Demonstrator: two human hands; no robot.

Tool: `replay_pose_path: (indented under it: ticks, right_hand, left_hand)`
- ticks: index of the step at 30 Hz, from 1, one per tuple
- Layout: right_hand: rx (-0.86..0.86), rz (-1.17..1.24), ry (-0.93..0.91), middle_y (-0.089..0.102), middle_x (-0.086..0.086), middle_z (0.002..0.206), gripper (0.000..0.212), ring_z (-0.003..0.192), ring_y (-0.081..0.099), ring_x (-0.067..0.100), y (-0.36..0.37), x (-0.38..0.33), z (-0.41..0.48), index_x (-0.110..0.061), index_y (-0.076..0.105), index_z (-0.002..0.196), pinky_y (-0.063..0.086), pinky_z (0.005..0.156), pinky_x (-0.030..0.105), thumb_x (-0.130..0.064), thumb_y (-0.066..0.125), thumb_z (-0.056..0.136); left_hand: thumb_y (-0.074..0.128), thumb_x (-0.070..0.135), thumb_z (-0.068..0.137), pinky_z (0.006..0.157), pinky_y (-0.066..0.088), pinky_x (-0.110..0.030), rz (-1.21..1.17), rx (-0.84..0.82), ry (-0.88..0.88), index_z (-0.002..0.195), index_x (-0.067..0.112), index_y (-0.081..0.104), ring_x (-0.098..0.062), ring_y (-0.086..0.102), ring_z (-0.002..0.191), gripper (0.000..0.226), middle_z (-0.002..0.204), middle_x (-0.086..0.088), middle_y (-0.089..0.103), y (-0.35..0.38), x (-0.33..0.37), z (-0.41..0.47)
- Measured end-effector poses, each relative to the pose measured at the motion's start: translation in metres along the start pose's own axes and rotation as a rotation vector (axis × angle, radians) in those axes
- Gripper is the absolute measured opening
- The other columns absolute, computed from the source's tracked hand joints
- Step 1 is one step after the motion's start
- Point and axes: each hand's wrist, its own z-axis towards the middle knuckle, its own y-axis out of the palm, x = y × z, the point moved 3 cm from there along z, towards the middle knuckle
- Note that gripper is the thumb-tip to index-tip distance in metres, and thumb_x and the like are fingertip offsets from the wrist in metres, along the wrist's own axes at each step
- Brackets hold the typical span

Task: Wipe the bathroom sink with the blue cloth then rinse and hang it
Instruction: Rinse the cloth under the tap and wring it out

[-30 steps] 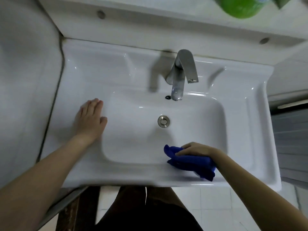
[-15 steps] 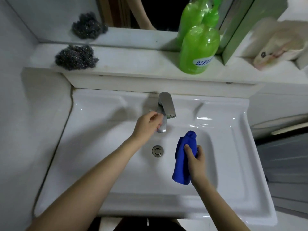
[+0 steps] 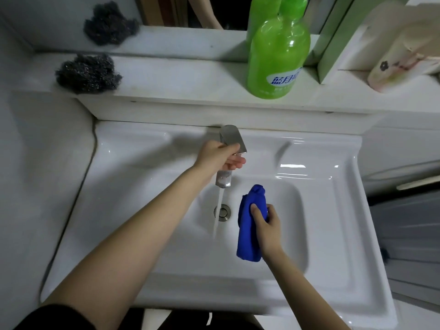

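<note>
Fingers point(image 3: 234, 161) of the left hand point(image 3: 219, 154) curl around the chrome faucet point(image 3: 232, 139), clamped on its lever, and a thin stream of water point(image 3: 219, 206) falls from the spout toward the drain point(image 3: 223, 212). The right hand point(image 3: 267, 226) has thumb and fingers pressed together on the blue cloth point(image 3: 251, 225), which hangs bunched over the right half of the basin, just beside the stream but not yet in it.

Wiping looks finished, judging by the cloth lifted off the porcelain and the tap running; rinsing is about to begin, and hanging is left. No hook or rail shows in this view.

The sink point(image 3: 333, 270) offers open room: its basin is bare, and the flat rims to left and right carry nothing. Behind the faucet, the shelf holds a green soap bottle point(image 3: 277, 55) near the middle, a steel wool pad point(image 3: 88, 73) at its left end, and a pale cloth point(image 3: 400, 60) at its right end, all well apart from both hands.
</note>
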Motion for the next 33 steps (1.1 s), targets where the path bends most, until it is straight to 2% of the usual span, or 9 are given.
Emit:
replay_pose_path:
  ticks: [3, 7, 11, 14, 17, 19, 25, 28, 33]
  right_hand:
    - [-0.146, 0.038, 0.026, 0.061, 0.009, 0.082, 0.031, 0.073, 0.057, 0.022, 0.02, -0.008, 0.006, -0.002, 0.058, 0.102, 0.05, 0.067, 0.036, -0.033, 0.057, 0.097]
    - [-0.402, 0.252, 0.175, 0.065, 0.019, 0.116, 0.042, 0.099, 0.063, 0.033, 0.056, -0.009, 0.021, -0.004, 0.059, 0.124, 0.049, 0.097, 0.051, -0.038, 0.047, 0.102]
    - [-0.542, 0.453, 0.354, 0.06, 0.018, 0.112, 0.044, 0.091, 0.059, 0.033, 0.09, -0.001, 0.033, -0.001, 0.059, 0.121, 0.048, 0.09, 0.044, -0.038, 0.047, 0.1]
    - [-0.552, 0.596, 0.492, 0.061, 0.02, 0.119, 0.041, 0.103, 0.059, 0.035, 0.109, 0.01, 0.039, -0.003, 0.063, 0.118, 0.038, 0.107, 0.048, -0.036, 0.049, 0.099]
    - [-0.481, 0.619, 0.541, 0.071, 0.014, 0.101, 0.037, 0.094, 0.066, 0.028, 0.116, 0.017, 0.048, -0.007, 0.07, 0.102, 0.046, 0.101, 0.042, -0.037, 0.05, 0.095]
    - [-0.476, 0.647, 0.556, 0.069, 0.009, 0.091, 0.031, 0.089, 0.064, 0.024, 0.118, 0.018, 0.051, -0.011, 0.066, 0.097, 0.046, 0.097, 0.038, -0.038, 0.052, 0.091]
    - [-0.405, 0.255, 0.295, 0.065, 0.016, 0.094, 0.043, 0.09, 0.062, 0.03, 0.098, 0.021, 0.055, -0.009, 0.061, 0.102, 0.051, 0.086, 0.044, -0.047, 0.05, 0.086]
    - [-0.4, -0.042, 0.115, 0.065, 0.016, 0.09, 0.028, 0.086, 0.065, 0.026, 0.086, 0.015, 0.053, -0.005, 0.057, 0.1, 0.056, 0.073, 0.031, -0.029, 0.061, 0.087]
    - [-0.346, -0.112, 0.068, 0.073, 0.005, 0.102, 0.021, 0.096, 0.069, 0.026, 0.063, 0.006, 0.055, -0.017, 0.064, 0.11, 0.058, 0.078, 0.03, -0.025, 0.047, 0.101]
  left_hand:
    - [0.055, 0.026, 0.096, 0.053, 0.051, -0.025, 0.04, -0.002, 0.01, 0.086, 0.002, 0.066, -0.02, 0.064, 0.055, 0.028, 0.069, -0.011, 0.073, -0.015, -0.002, -0.005]
    - [0.056, 0.016, 0.092, 0.051, 0.043, -0.022, -0.054, 0.227, 0.141, 0.091, 0.005, 0.069, -0.016, 0.054, 0.052, 0.018, 0.066, -0.01, 0.065, -0.054, -0.028, -0.004]
    - [0.054, 0.017, 0.095, 0.063, 0.045, -0.023, -0.014, 0.365, 0.052, 0.094, 0.01, 0.067, -0.014, 0.054, 0.066, 0.015, 0.073, -0.001, 0.061, -0.08, -0.091, 0.001]
    - [0.048, 0.025, 0.099, 0.075, 0.048, -0.029, -0.013, 0.199, -0.148, 0.088, 0.018, 0.061, -0.02, 0.059, 0.08, 0.018, 0.084, -0.002, 0.063, -0.075, -0.134, 0.004]
    - [0.054, 0.038, 0.095, 0.09, 0.052, -0.032, -0.154, -0.051, -0.23, 0.104, 0.016, 0.067, -0.02, 0.07, 0.096, 0.027, 0.099, -0.006, 0.074, -0.058, -0.161, 0.005]
    - [0.062, 0.04, 0.09, 0.096, 0.053, -0.039, -0.191, -0.039, -0.211, 0.112, 0.019, 0.066, -0.022, 0.07, 0.1, 0.031, 0.104, -0.006, 0.075, -0.052, -0.17, 0.006]
    - [0.055, 0.025, 0.095, 0.089, 0.054, -0.037, 0.07, 0.157, -0.056, 0.101, 0.017, 0.062, -0.019, 0.067, 0.09, 0.012, 0.095, -0.005, 0.07, -0.04, -0.168, 0.017]
    - [0.053, 0.026, 0.095, 0.076, 0.053, -0.034, 0.252, 0.136, 0.008, 0.094, 0.017, 0.059, -0.019, 0.065, 0.08, 0.01, 0.084, -0.004, 0.067, -0.036, -0.163, 0.014]
    - [0.059, 0.021, 0.092, 0.075, 0.055, -0.035, 0.183, 0.114, 0.04, 0.096, 0.013, 0.063, -0.025, 0.067, 0.084, 0.01, 0.089, -0.009, 0.07, -0.049, -0.154, 0.012]
